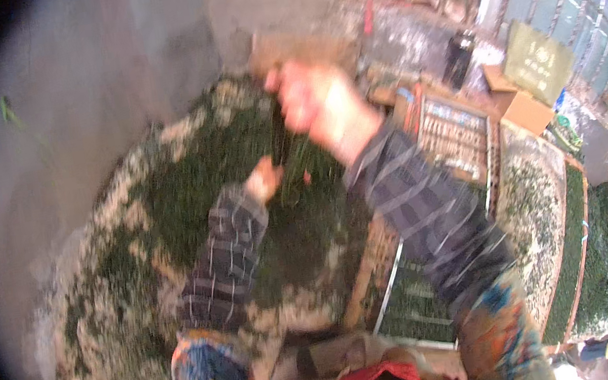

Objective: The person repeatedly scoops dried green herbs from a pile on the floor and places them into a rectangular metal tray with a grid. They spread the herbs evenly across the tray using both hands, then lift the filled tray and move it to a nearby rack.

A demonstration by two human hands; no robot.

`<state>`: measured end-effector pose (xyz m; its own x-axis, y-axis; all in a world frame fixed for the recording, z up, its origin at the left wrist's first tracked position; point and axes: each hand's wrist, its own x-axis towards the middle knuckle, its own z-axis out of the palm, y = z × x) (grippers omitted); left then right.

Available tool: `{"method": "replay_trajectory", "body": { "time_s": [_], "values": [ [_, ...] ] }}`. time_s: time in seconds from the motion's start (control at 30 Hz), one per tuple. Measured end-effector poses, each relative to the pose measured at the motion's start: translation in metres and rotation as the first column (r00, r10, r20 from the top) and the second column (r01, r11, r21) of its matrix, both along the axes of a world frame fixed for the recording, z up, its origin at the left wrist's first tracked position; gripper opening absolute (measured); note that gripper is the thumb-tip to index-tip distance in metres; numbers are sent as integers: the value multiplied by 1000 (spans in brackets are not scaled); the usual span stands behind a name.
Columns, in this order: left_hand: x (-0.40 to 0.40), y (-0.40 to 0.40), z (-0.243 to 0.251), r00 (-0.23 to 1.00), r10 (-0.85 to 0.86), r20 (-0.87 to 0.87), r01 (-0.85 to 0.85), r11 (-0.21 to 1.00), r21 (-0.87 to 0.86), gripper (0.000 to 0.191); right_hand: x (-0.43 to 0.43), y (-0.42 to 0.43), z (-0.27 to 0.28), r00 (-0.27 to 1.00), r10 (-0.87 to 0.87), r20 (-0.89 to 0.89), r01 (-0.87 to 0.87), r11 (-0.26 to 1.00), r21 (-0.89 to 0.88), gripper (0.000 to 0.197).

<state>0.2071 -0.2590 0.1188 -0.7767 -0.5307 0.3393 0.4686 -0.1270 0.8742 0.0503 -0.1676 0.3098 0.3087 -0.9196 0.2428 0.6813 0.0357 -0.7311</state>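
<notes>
A wide heap of dark green, finely cut plant-like material point(189, 172) lies before me on a pale, mottled surface. My right hand point(320, 102), blurred by motion, is curled above the heap's far part, right beside a blurred brown board or block point(300, 49); whether it grips this is unclear. Lower and to the left, my left hand point(265, 179) is low over the green material, its fingers mostly hidden. Dark strands show between the two hands, but what holds them cannot be made out. Both forearms wear dark plaid sleeves with patterned covers nearer the elbows.
A framed tray of slatted pieces point(455, 135) stands right of my right forearm. Below that arm is a metal-edged frame with green material point(414, 297). Farther right are an open cardboard box point(528, 112), a black container point(459, 57) and more green beds point(607, 245). Grey floor borders the heap's left.
</notes>
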Motion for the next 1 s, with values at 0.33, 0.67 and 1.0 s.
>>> {"method": "replay_trajectory", "body": {
  "time_s": [0.33, 0.67, 1.0],
  "values": [
    [40, 19, -165, 984, -117, 135, 62, 932, 356, 23, -29, -55, 87, 968, -250, -27, 250, 968, -20, 16],
    [103, -39, 36, 631, 772, 74, 40, 62, -997, 28, -38, -76, 113, 935, -352, -45, 352, 936, -15, 20],
    [-67, 71, 68, 759, 187, 623, 203, 843, -499, 18, -106, -69, 92, 843, -497, -205, 495, 866, -64, 25]
  ]
}}
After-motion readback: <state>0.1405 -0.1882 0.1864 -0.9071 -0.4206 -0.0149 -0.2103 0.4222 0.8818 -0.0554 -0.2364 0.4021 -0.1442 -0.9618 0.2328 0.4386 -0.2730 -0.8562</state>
